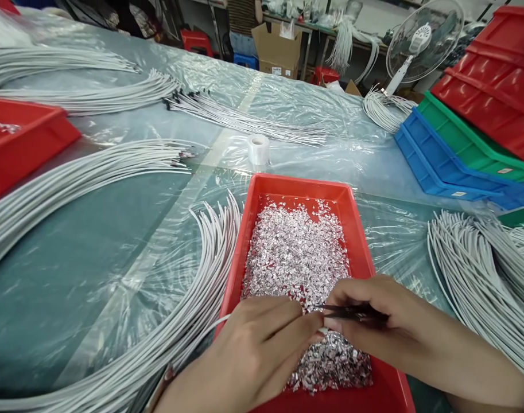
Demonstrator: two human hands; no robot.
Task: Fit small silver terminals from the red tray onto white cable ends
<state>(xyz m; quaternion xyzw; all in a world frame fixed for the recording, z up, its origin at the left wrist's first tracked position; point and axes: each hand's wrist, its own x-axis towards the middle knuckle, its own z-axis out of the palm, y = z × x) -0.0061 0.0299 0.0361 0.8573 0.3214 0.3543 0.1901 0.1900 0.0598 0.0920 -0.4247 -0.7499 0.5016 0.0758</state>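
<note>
Over a red tray (302, 183) full of small silvery foil scraps (294, 246), my two hands meet. My left hand (255, 344) is closed on a white cable (222, 319), which runs in from the left; its tip is mostly hidden by the fingers. My right hand (391, 321) pinches dark, pointed tweezers (352, 311), whose tips reach the left fingertips at the cable end. Whether the tips grip anything is too small to tell. Left of the tray curves a bundle of white cables (201, 287), its ends resting near the tray's wall.
More white cable bundles lie on the left (85, 172), at the back (253, 120) and on the right (472, 275). A clear tape roll (259, 150) stands behind the tray. Stacked bins (460, 155) and a fan (423, 40) are back right; another red tray (24, 143) is left.
</note>
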